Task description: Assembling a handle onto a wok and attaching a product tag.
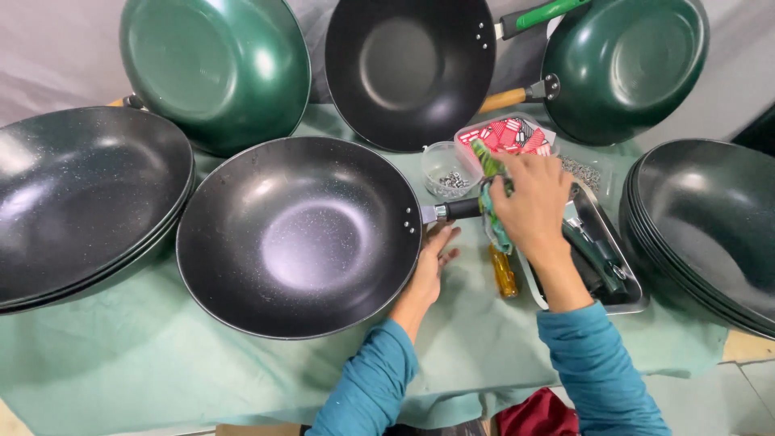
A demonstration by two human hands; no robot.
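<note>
**Black wok at table centre, one hand under its handle stub, the other on a cloth**

The black wok (299,234) lies open side up in the middle of the table (121,363), which is draped in pale green cloth. Its short metal handle stub (452,211) points right. The left hand (428,266) lies beneath that stub beside the rim, fingers loosely spread, closed on nothing. The right hand (533,206) has its fingers curled around a green patterned cloth (494,202) at the end of the stub; the hand hides where the cloth meets the stub, and I cannot tell whether it also holds the stub itself.

A yellow-handled screwdriver (505,273) lies just below, its tip hidden under the hand and cloth. A small clear tub (446,169) holds small metal parts too tiny to count. Behind it sits a clear box with a red and white patterned lid (504,133). A steel tray (622,274) to the right holds dark handles, partly covered by the forearm.

Further out: a stack of dark woks (81,194) at left and another stack (710,234) at right, both cut off by the frame, layers hard to count. At the back, two green woks (214,69) (626,64) lean up and one black wok (408,69) stands between them.
</note>
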